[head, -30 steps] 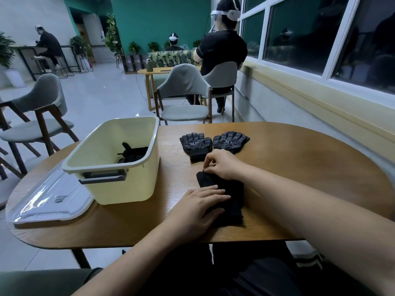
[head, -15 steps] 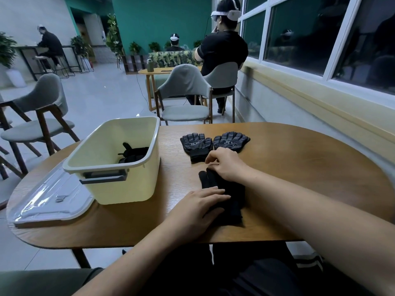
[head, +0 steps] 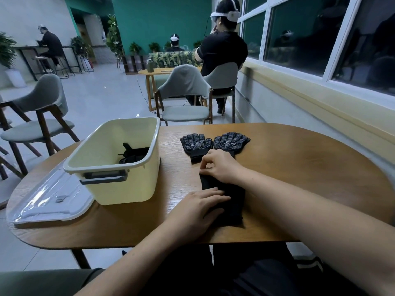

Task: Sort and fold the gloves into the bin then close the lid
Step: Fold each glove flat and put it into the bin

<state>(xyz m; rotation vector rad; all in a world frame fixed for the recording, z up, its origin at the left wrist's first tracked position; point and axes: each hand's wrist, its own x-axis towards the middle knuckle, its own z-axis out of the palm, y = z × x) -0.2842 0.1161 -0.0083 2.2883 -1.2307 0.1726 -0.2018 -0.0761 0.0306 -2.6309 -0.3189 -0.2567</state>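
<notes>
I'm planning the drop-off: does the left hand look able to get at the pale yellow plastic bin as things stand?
Probably yes. The left hand rests flat on the plain black glove, close beside the pale yellow plastic bin; only bare wooden table lies between, and the bin's top is open.

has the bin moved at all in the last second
No. The bin sits where it was, right beside the lid on the table.

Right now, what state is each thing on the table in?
bin: open, dark gloves inside.
lid: off, flat beside the bin.
patterned gloves: flat, unfolded, side by side.
black glove: under both hands.
left hand: pressing flat on black glove.
right hand: pinching its far end.
</notes>
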